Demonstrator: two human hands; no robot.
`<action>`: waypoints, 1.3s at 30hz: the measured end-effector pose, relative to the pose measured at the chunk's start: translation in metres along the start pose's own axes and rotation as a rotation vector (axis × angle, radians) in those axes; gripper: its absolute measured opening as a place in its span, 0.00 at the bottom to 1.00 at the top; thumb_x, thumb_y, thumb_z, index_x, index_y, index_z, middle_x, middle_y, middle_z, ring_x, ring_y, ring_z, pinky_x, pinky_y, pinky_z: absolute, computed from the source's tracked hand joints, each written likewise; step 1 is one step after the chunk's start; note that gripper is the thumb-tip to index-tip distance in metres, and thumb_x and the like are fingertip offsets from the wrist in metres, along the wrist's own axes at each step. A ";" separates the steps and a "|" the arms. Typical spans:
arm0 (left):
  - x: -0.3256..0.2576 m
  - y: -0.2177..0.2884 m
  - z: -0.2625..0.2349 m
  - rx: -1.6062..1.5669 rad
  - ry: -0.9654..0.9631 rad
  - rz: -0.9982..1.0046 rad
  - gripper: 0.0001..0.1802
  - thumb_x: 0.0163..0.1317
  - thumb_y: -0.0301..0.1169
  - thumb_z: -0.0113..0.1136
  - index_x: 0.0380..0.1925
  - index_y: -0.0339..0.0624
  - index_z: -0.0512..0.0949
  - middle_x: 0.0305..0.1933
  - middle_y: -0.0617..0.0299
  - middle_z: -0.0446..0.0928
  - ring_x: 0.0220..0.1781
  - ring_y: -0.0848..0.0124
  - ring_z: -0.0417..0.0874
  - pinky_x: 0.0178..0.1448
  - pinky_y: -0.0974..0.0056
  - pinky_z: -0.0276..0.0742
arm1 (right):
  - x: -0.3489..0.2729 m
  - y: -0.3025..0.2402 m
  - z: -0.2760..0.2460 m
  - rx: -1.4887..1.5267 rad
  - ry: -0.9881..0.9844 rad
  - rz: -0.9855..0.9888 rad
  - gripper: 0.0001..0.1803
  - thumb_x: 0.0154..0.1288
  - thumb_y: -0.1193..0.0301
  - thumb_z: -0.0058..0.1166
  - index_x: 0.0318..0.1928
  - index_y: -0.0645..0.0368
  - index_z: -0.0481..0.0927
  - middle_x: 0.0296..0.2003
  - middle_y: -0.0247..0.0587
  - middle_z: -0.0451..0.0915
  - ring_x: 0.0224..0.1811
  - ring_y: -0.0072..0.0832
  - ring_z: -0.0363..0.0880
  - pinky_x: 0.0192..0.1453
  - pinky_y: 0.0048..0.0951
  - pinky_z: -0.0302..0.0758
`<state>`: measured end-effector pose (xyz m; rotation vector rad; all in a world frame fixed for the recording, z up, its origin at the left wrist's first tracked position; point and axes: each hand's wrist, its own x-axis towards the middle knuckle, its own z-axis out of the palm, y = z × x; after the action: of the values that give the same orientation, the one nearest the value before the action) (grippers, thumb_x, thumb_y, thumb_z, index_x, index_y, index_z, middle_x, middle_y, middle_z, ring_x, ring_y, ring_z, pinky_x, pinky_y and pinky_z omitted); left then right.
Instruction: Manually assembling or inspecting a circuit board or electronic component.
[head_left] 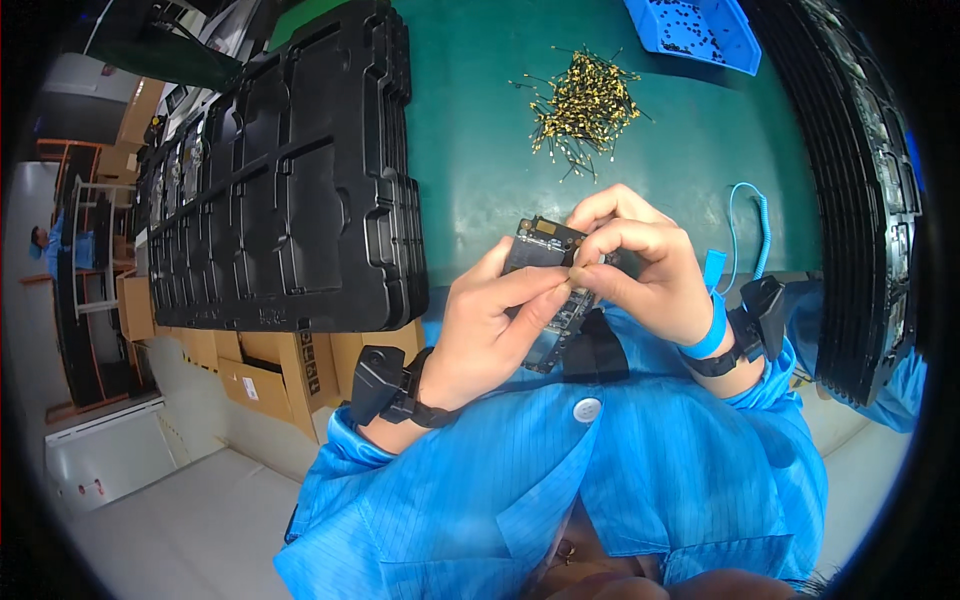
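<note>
A dark circuit board [523,252] is held up close in front of my chest, tilted, above the near edge of the green table mat [470,130]. My left hand [485,325] grips its left side, the thumb and index finger reaching across its face. My right hand [655,275] is at its right edge, thumb and index finger pinched together on the board, touching my left fingertips. Whatever sits in that pinch is hidden. Beyond my hands lies a loose pile of small black cables with gold ends [585,105].
Stacked black moulded trays [335,200] stand at the left, some pockets holding boards. Another tray stack [835,290] rises at the right. A blue bin [700,62] with small dark parts is at the back. A coiled blue cord [765,235] hangs near my right wrist. Cardboard boxes [265,385] sit lower left.
</note>
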<state>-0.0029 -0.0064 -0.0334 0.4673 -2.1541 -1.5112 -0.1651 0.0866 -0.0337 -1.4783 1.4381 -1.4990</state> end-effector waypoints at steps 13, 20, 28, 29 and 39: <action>-0.002 0.010 0.014 -0.320 0.203 -0.101 0.30 0.51 0.25 0.62 0.56 0.39 0.64 0.45 0.53 0.75 0.46 0.72 0.77 0.47 0.66 0.73 | -0.010 -0.002 0.006 0.469 0.054 0.184 0.02 0.57 0.82 0.51 0.31 0.63 0.75 0.44 0.40 0.72 0.46 0.23 0.71 0.49 0.25 0.70; 0.002 0.009 0.002 -0.122 0.009 -0.241 0.12 0.50 0.26 0.64 0.34 0.36 0.73 0.29 0.63 0.76 0.33 0.78 0.77 0.40 0.71 0.72 | -0.010 -0.003 0.008 0.516 -0.026 0.261 0.02 0.57 0.82 0.50 0.32 0.64 0.75 0.45 0.40 0.72 0.45 0.25 0.73 0.50 0.25 0.70; 0.000 0.010 0.002 -0.199 0.015 -0.372 0.11 0.51 0.26 0.64 0.32 0.37 0.73 0.29 0.65 0.76 0.33 0.82 0.74 0.37 0.74 0.71 | -0.005 -0.006 -0.007 0.349 -0.034 0.203 0.02 0.57 0.82 0.50 0.31 0.64 0.74 0.44 0.40 0.73 0.41 0.24 0.74 0.47 0.24 0.71; 0.000 0.012 0.002 -0.214 0.021 -0.397 0.10 0.51 0.25 0.62 0.32 0.35 0.73 0.29 0.64 0.75 0.34 0.81 0.74 0.37 0.73 0.71 | -0.005 -0.005 -0.008 0.349 -0.033 0.205 0.02 0.57 0.82 0.50 0.31 0.64 0.74 0.44 0.40 0.73 0.41 0.24 0.74 0.47 0.24 0.71; -0.001 0.000 0.005 -0.171 0.068 -0.379 0.16 0.51 0.28 0.64 0.37 0.38 0.69 0.33 0.64 0.73 0.36 0.80 0.73 0.39 0.73 0.70 | -0.004 -0.002 -0.009 0.220 -0.032 0.149 0.02 0.55 0.80 0.53 0.29 0.62 0.74 0.40 0.40 0.75 0.41 0.27 0.74 0.46 0.27 0.70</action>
<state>-0.0047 -0.0013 -0.0351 0.8902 -1.9383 -1.8303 -0.1724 0.0933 -0.0313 -1.2309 1.2891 -1.4828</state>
